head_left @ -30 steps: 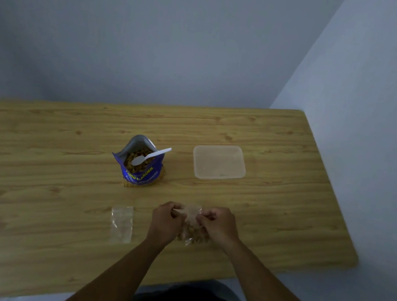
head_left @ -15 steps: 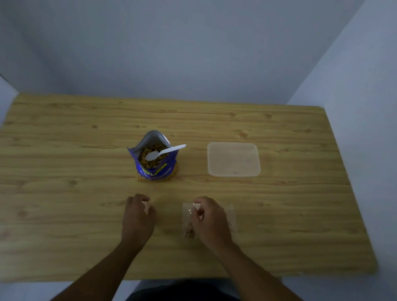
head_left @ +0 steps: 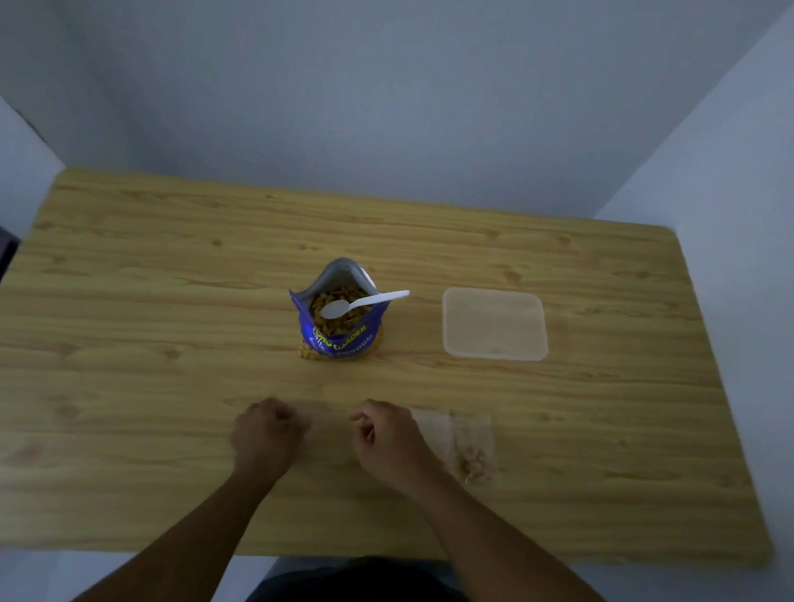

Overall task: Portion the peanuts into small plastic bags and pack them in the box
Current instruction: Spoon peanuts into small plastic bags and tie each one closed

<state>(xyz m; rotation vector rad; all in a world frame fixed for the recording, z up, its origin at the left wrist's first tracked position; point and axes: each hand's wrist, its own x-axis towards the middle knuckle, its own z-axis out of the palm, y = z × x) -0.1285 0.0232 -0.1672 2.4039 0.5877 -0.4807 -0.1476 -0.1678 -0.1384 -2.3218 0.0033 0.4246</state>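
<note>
spoon (head_left: 363,301) in pouch (head_left: 337,338) — box (head_left: 495,324) beside

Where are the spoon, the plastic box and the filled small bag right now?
spoon (head_left: 364,301): head view, middle of its white handle.
plastic box (head_left: 495,324): head view, its bare floor.
filled small bag (head_left: 468,448): head view, middle of the clear film.
</note>
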